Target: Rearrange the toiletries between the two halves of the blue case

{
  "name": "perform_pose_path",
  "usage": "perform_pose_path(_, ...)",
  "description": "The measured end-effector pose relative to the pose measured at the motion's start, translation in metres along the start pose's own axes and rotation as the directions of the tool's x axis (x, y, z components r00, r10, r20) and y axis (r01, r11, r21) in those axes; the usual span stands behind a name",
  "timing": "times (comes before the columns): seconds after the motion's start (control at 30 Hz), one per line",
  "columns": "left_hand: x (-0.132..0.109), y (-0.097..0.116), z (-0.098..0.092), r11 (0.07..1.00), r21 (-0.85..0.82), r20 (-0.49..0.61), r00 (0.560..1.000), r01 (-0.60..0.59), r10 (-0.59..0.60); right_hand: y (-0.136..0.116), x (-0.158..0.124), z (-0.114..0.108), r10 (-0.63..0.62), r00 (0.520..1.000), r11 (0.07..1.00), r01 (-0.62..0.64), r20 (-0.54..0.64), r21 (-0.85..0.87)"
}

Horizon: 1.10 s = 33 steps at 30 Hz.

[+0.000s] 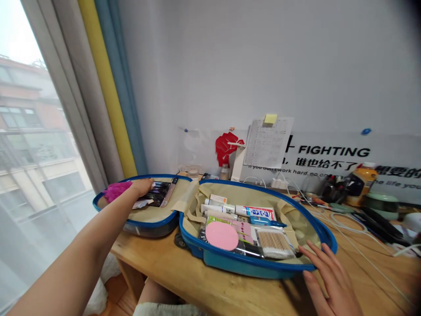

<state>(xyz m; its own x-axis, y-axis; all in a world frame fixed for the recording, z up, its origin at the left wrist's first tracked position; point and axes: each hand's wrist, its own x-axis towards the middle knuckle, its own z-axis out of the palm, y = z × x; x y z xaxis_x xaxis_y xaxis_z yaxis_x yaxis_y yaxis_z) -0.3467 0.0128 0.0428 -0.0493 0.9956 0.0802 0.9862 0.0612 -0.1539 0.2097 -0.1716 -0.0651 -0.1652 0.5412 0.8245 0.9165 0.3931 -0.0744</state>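
Note:
A small blue-rimmed suitcase [226, 259] lies unfolded on the wooden table, both halves facing up. My left hand [143, 187] reaches into its left half, fingers bent together beside a dark case with a clear cover [160, 193]; what they hold is mostly hidden. Fluffy purple cloth [116, 192] lies left of that hand. The right half contains a pink oval [222, 236], a clear pack of cotton swabs [274, 243], a toothpaste box [255, 212], white tubes [219, 207] and a blue tube [267, 221]. My right hand [332, 278] is spread at that half's near right rim, holding nothing.
Curtains [88, 83] and a window stand at left. Along the wall at right are an orange bottle [362, 183], a green-lidded jar [381, 205], white cables [348, 224] and a black object [378, 226]. A lettered banner [333, 162] hangs behind the suitcase.

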Motion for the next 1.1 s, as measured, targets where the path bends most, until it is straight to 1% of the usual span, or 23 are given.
perform_pose_path(0.07,0.001,0.013,-0.015,0.998,-0.045,-0.078,0.997,-0.033,0.03,0.0,0.0,-0.001,0.013,1.0,1.0,-0.013,-0.005,0.01)
perform_pose_path(0.13,0.003,0.036,-0.032,0.989,-0.093,-0.148,0.984,-0.116,0.102,-0.001,0.001,-0.001,0.014,1.0,1.0,-0.014,-0.001,0.019)
perform_pose_path(0.2,0.007,0.069,-0.046,0.961,-0.135,-0.194,0.958,-0.241,0.213,-0.002,0.003,-0.002,0.004,1.0,1.0,-0.004,0.004,0.02)
perform_pose_path(0.27,0.01,0.109,-0.054,0.914,-0.166,-0.206,0.919,-0.371,0.336,-0.004,0.004,-0.002,0.002,1.0,1.0,-0.002,-0.009,0.017)
perform_pose_path(0.33,0.011,0.15,-0.056,0.858,-0.19,-0.19,0.875,-0.477,0.445,-0.004,0.004,-0.001,0.009,1.0,1.0,-0.008,-0.01,0.016)
perform_pose_path(0.4,0.012,0.186,-0.052,0.808,-0.209,-0.163,0.834,-0.551,0.527,-0.004,0.003,0.0,0.029,1.0,0.999,-0.029,0.002,0.023)
perform_pose_path(0.47,0.014,0.212,-0.045,0.774,-0.226,-0.14,0.806,-0.591,0.575,-0.002,0.002,0.001,0.044,0.999,0.998,-0.044,0.011,0.033)
perform_pose_path(0.5,0.015,0.221,-0.041,0.765,-0.233,-0.127,0.799,-0.6,0.588,-0.002,0.001,0.001,0.049,0.999,0.998,-0.049,0.011,0.037)
perform_pose_path(0.53,0.016,0.227,-0.037,0.761,-0.238,-0.114,0.795,-0.604,0.596,-0.001,0.001,0.001,0.051,0.999,0.998,-0.051,0.011,0.038)
perform_pose_path(0.6,0.019,0.234,-0.029,0.758,-0.245,-0.086,0.793,-0.604,0.604,-0.001,0.0,0.001,0.046,0.999,0.998,-0.046,0.01,0.037)
perform_pose_path(0.77,0.024,0.232,-0.018,0.763,-0.244,-0.015,0.789,-0.599,0.615,-0.002,0.001,0.0,0.007,1.0,1.0,-0.007,0.007,0.016)
perform_pose_path(0.93,0.025,0.232,-0.015,0.774,-0.266,0.029,0.798,-0.575,0.602,-0.002,0.003,-0.001,-0.028,1.0,1.0,0.028,-0.012,-0.002)
perform_pose_path(1.1,0.021,0.231,-0.015,0.775,-0.306,0.024,0.809,-0.553,0.587,-0.003,0.003,0.001,-0.037,0.999,0.999,0.037,-0.02,-0.002)
